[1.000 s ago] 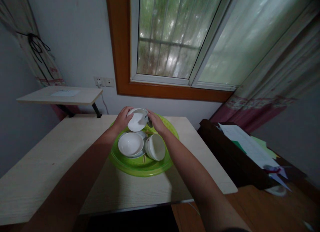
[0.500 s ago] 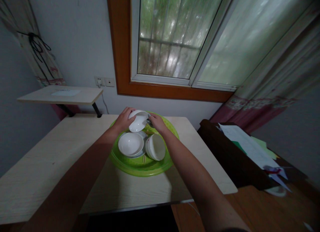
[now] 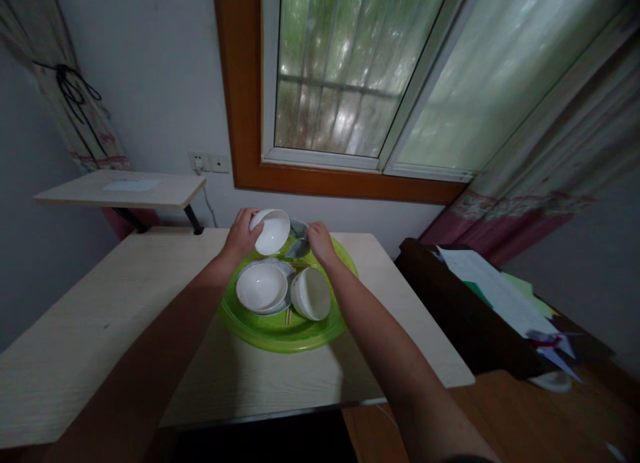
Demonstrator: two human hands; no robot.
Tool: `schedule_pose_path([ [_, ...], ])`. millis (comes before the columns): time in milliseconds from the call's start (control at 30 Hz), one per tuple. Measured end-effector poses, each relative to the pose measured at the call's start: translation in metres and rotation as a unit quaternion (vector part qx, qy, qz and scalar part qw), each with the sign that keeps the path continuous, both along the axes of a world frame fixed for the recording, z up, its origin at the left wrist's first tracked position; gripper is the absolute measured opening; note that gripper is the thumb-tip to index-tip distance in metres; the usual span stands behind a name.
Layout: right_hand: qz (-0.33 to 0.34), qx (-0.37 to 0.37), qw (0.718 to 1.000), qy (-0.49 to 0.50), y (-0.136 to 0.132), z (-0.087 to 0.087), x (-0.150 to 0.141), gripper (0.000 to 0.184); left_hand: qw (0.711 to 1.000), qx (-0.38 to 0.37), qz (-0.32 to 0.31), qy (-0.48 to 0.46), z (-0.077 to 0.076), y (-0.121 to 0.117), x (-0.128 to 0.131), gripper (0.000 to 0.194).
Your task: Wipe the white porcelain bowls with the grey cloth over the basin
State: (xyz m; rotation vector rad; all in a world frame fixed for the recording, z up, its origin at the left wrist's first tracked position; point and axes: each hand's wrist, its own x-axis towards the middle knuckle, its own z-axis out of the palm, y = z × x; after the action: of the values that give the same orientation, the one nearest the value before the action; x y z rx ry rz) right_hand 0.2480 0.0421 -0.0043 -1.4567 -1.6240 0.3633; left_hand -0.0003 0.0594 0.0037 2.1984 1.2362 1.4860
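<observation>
Now holds the white bowl (image 3: pixel 273 234) farther left and slightly higher than half a second ago, drawn clear of the right hand (image 3: pixel 320 241). Grips it at its left side with the left hand (image 3: pixel 243 236), with fingers curled partly closed around the outside and thumb near the rim. Shows the hollow side turned toward the camera, above the far part of the green tray (image 3: pixel 293 345).

Pinches the gray piece (image 3: pixel 299 249), probably a cloth, at its right edge with the right hand, with fingertips drawn nearly together. Cannot tell the exact finger contact there. Spreads the gray piece more openly than before, where bunched against the bowl.

Seems, by judgement, to break off the joint handling, leaving two separate holdings just beside each other. Leaves undisturbed the seated bowl (image 3: pixel 261 287) on the plate (image 3: pixel 287 269), the tilted bowls (image 3: pixel 312 294) to its right and the chopsticks (image 3: pixel 288 316), all in the tray on the pale tabletop (image 3: pixel 410 323).
</observation>
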Motion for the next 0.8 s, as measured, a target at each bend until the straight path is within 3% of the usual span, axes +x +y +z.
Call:
schedule_pose_path([
  [267, 0.020, 0.028, 0.997, 0.067, -0.001, 0.004, -0.001, 0.026, 0.997, 0.004, -0.060, 0.054, 0.002, -0.005, 0.002, 0.033],
  [367, 0.062, 0.030, 0.993, 0.092, -0.006, 0.008, -0.006, 0.025, 0.994, 0.002, -0.074, 0.083, 0.004, -0.010, 0.004, 0.035],
  [533, 0.148, 0.014, 0.980, 0.133, -0.019, 0.014, -0.013, 0.042, 0.994, 0.009, -0.082, 0.076, 0.004, -0.010, 0.004, 0.036],
  [800, 0.123, -0.007, 0.984, 0.132, -0.018, 0.016, -0.013, 0.060, 0.993, 0.005, -0.087, 0.079, 0.005, -0.011, 0.004, 0.037],
])
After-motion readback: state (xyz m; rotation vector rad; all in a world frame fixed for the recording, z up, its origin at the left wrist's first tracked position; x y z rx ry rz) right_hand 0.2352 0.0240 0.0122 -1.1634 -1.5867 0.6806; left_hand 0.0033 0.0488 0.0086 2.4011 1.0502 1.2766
